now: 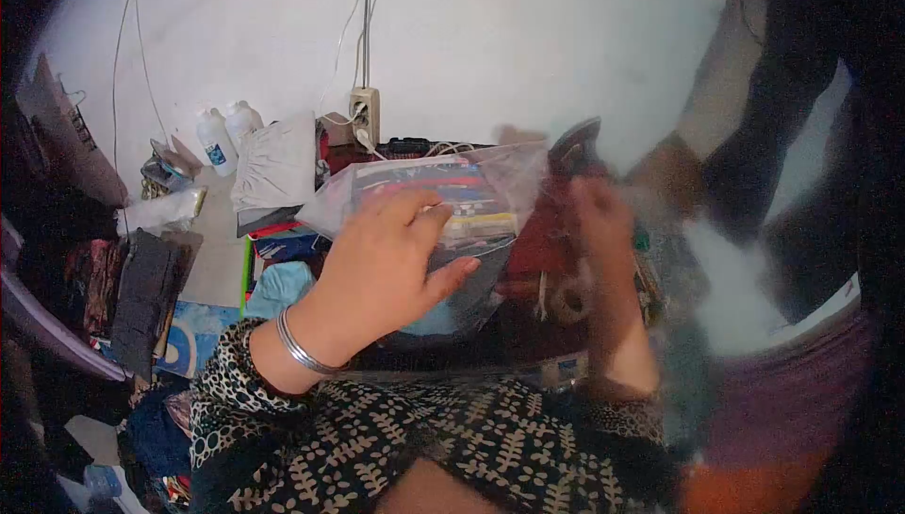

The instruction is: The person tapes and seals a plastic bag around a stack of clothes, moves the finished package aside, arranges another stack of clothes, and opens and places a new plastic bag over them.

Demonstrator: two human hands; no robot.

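A see-through plastic bag [518, 170] lies in front of me, with what look like flat, folded colourful cloths stacked inside. Over its near left part is my left hand [382, 255], thumb spread away from the fingers and nothing visibly held; some fingertips are hidden behind the hand. A silver bangle [297, 342] circles that wrist. To the right of the bag, my right hand [603, 217] is raised and smeared by motion, so its fingers cannot be made out. Beyond it is a dark object shaped like a clothes iron [575, 141], above a dark red surface [533, 264].
At the back left stand white bottles [217, 141] beside a gathered pale cloth [275, 165]. A power socket [365, 113] with plugged cables is against the wall. Light blue cloth [280, 290] lies left of my hand; a tape roll [568, 301] is at right.
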